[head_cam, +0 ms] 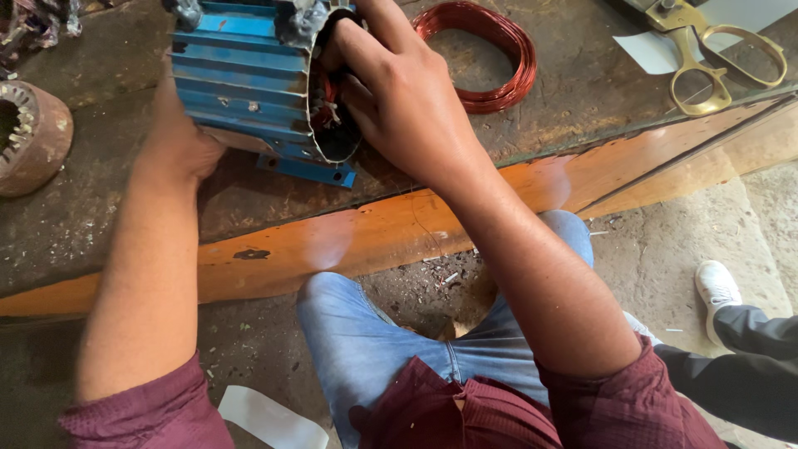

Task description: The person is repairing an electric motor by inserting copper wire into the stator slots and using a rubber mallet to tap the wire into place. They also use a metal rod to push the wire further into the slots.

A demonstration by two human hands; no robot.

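Right hand [407, 108] has its fingers curled into the open end of the blue motor casing [241, 79] by the worktop's front edge, left hand [179, 137] hidden behind it, grasp unclear — sharp metal could nick fingers or the copper wire.

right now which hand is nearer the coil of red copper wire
Right. The right hand works at the blue finned motor housing just beside the coil of red copper wire; the left hand is behind the housing.
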